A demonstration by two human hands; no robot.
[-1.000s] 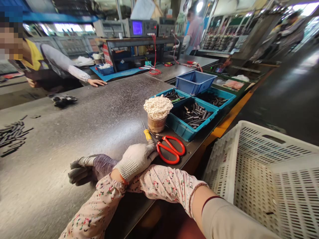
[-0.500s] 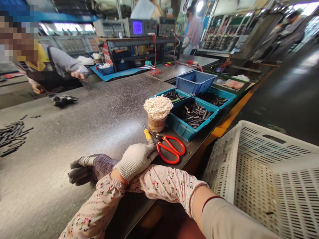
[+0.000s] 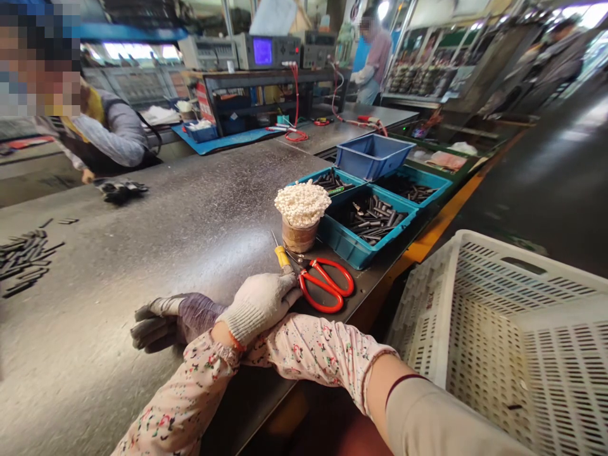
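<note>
My forearms are crossed on the dark tabletop. My left hand (image 3: pixel 260 305), in a white knit glove, lies across my right forearm, holding nothing I can see. Its fingers point right, beside the red-handled scissors (image 3: pixel 325 285) and a yellow-handled tool with a thin metal shaft (image 3: pixel 282 256). My right hand (image 3: pixel 173 322), in a grey and purple glove, rests on the table at the left with its fingers stretched out and nothing in them. Beyond the scissors stands a brown cup (image 3: pixel 298 237) packed with white round-tipped pieces (image 3: pixel 303 202).
Teal bins (image 3: pixel 354 253) hold black tube-like pieces; a blue bin (image 3: pixel 373 157) sits on top. A white perforated crate (image 3: pixel 494 335) stands at right. Black strips (image 3: pixel 31 256) and a dark bundle (image 3: pixel 121 190) lie at left. A co-worker (image 3: pixel 111 136) sits across the table.
The co-worker across the table has pulled an arm back and raised it toward the head. A person in the background has shifted slightly. My hands have stayed in place.
</note>
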